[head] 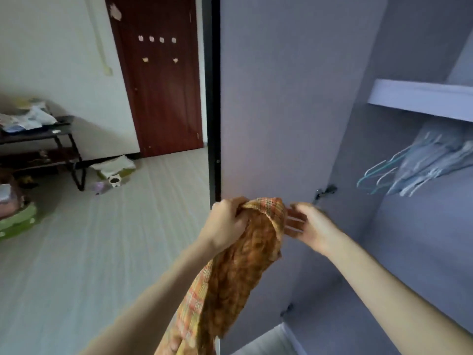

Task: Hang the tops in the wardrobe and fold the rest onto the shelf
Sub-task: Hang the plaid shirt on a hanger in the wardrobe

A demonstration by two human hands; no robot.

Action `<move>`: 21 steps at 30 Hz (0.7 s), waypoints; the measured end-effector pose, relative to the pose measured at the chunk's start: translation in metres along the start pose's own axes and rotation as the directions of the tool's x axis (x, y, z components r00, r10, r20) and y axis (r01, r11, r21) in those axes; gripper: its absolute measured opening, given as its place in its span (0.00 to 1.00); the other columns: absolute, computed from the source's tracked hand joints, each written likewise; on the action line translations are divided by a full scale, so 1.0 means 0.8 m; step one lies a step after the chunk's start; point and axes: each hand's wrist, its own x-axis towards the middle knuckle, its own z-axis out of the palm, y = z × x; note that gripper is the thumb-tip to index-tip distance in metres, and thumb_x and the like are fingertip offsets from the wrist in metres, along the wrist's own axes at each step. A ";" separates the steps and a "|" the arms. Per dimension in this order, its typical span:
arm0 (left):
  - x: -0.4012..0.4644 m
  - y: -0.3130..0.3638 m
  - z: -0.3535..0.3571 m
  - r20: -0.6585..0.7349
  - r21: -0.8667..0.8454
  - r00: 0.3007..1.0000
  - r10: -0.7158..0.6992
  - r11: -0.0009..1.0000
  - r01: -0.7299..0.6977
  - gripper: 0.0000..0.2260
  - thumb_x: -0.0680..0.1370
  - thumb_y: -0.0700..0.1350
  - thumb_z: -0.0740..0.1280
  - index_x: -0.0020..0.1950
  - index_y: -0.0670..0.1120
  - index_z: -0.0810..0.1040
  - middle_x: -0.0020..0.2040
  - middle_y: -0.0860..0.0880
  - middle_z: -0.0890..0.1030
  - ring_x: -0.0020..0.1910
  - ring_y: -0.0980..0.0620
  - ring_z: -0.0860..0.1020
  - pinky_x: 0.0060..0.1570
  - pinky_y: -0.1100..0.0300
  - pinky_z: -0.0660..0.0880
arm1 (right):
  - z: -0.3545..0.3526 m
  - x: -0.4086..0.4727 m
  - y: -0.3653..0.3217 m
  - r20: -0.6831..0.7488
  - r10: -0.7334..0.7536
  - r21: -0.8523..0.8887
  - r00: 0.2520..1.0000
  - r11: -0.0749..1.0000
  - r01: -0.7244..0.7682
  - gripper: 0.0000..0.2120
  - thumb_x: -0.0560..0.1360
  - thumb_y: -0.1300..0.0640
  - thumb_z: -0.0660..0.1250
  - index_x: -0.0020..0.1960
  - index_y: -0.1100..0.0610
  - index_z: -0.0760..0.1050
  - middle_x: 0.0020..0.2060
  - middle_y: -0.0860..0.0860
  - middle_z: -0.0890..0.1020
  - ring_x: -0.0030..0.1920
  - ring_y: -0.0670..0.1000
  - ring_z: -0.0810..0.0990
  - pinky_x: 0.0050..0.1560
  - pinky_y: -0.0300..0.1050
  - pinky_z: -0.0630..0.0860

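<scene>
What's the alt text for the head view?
A left hand grips an orange plaid garment before an open grey wardrobe, while the right hand reaches toward it, fingers straight. Empty hangers hang under a shelf.

Ahead: open wardrobe door (276,103) stands just behind your hands.
Right: hangers (409,170) crowd the space under the shelf (419,98).
Below hangers: compartment open for you.
Left: bare floor (102,252), table (51,139) well apart.
</scene>
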 end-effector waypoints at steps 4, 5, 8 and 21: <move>0.046 0.037 0.037 0.190 -0.015 0.979 0.080 0.997 -0.078 0.07 0.74 0.36 0.61 0.43 0.42 0.79 0.36 0.49 0.77 0.41 0.45 0.76 0.38 0.65 0.64 | -0.048 -0.026 -0.015 0.334 -0.169 -0.409 0.927 0.861 0.304 0.19 0.75 0.65 0.66 0.61 0.47 0.72 0.57 0.48 0.79 0.54 0.47 0.79 0.53 0.43 0.76; 0.055 0.046 0.048 0.242 -0.033 0.966 0.095 0.995 -0.089 0.07 0.75 0.36 0.61 0.43 0.40 0.78 0.37 0.49 0.77 0.41 0.46 0.75 0.38 0.64 0.65 | -0.058 -0.034 -0.016 0.377 -0.153 -0.501 0.914 0.796 0.340 0.23 0.73 0.63 0.68 0.62 0.43 0.69 0.57 0.45 0.78 0.55 0.43 0.78 0.54 0.39 0.76; 0.068 0.065 0.071 0.339 -0.088 0.924 0.175 0.984 -0.153 0.07 0.76 0.36 0.60 0.44 0.37 0.77 0.40 0.43 0.80 0.42 0.44 0.76 0.41 0.59 0.69 | -0.068 -0.045 -0.009 0.323 -0.189 -0.737 0.927 0.564 0.372 0.27 0.75 0.58 0.68 0.65 0.37 0.60 0.58 0.42 0.75 0.58 0.38 0.75 0.59 0.36 0.72; 0.094 0.088 0.167 0.318 -0.157 0.912 0.258 0.963 -0.218 0.10 0.73 0.38 0.62 0.51 0.48 0.77 0.40 0.51 0.79 0.42 0.45 0.78 0.37 0.61 0.66 | -0.150 -0.086 -0.082 -0.032 -0.827 -0.927 0.562 0.235 0.293 0.16 0.76 0.67 0.55 0.56 0.50 0.68 0.33 0.45 0.73 0.31 0.42 0.73 0.31 0.39 0.66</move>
